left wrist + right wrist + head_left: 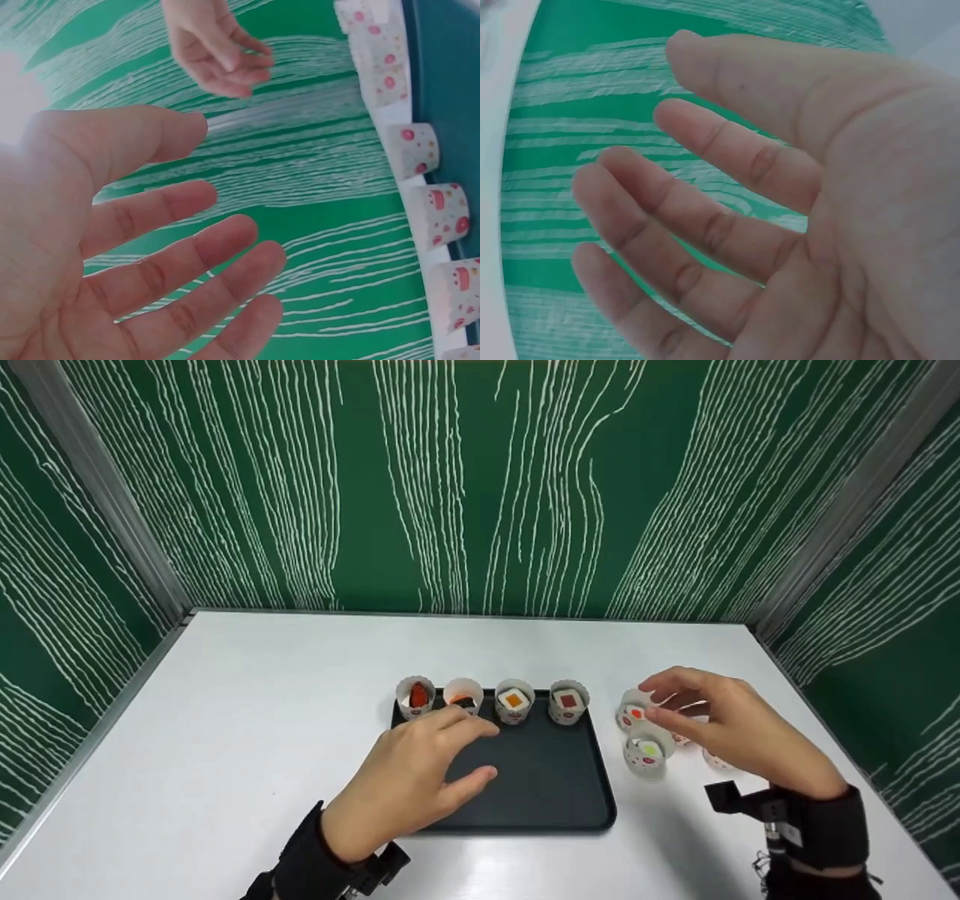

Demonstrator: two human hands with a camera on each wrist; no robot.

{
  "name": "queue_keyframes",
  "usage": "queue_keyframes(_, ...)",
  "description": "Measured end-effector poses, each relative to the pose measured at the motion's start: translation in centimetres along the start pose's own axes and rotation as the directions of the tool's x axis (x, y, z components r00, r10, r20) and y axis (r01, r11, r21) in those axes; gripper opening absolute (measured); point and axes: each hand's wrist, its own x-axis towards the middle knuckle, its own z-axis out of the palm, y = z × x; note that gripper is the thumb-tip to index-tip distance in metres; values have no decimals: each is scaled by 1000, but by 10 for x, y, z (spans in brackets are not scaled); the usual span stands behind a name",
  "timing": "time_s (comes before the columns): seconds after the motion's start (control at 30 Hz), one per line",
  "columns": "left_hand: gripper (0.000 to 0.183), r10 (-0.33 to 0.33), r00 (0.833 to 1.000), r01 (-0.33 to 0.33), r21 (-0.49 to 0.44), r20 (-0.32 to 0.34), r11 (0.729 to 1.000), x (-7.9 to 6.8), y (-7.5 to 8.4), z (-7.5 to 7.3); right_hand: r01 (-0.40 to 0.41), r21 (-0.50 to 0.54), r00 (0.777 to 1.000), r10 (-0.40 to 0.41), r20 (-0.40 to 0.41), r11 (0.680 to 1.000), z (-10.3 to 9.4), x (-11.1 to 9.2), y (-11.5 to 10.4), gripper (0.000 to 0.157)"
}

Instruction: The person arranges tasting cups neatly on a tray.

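My left hand [416,769] hovers over the left half of a dark tray [536,787], fingers and thumb spread apart with nothing between them. Along the tray's far edge stand paper cups: one with a red-topped piece [418,695], one partly behind my fingers with a black and orange piece [465,703], one with an orange-centred sushi roll [514,700] and one with a red-centred sushi roll [568,700]. My right hand [720,720], loosely bent and holding nothing, is above several cups right of the tray. Among these are a green-centred roll [649,748] and an orange-red-centred roll [635,712].
A white table [300,697] carries the tray and cups. Two more cups, one of them a spotted cup [716,759], are partly hidden under my right hand. A green wall with white lines [480,487] closes off the back.
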Motion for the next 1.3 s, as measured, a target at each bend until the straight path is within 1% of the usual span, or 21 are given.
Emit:
queue_keyframes(0.17,34,-4,1000,4,-6,7,1000,-1,1,-2,-35,-77,999,38,33,996,-11,-1,36,35)
queue_keyframes(0.27,34,-2,1000,2,-7,7,1000,-1,2,-3,-62,-145,996,70,53,988,-18,-3,59,44)
queue_keyframes(0.37,34,1,1000,-1,-5,9,1000,0,2,-3,-94,-190,991,110,74,977,-24,-5,81,51)
queue_keyframes(0.47,33,7,1000,-7,1,7,1000,0,3,-3,-127,-209,983,152,106,970,-28,-9,100,57)
queue_keyframes(0.6,33,12,1000,-12,10,1,1000,1,3,-2,-172,-234,964,212,159,957,-30,-14,120,67)
queue_keyframes(0.7,32,12,1000,-12,10,-1,1000,1,3,-2,-203,-243,947,253,198,949,-29,-17,131,77)
queue_keyframes(0.87,30,17,1000,-17,2,-8,1000,1,3,-1,-249,-248,922,307,234,936,-23,-18,144,88)
queue_keyframes(1.03,29,27,999,-27,2,-18,1000,1,2,-1,-303,-245,896,362,255,921,-17,-16,149,89)
queue_keyframes(1.1,29,26,999,-26,2,-18,1000,1,2,-1,-309,-238,896,366,253,921,-14,-16,151,86)
queue_keyframes(1.3,29,17,1000,-17,-5,-9,1000,1,0,0,-293,-224,910,343,234,929,-6,-14,157,70)
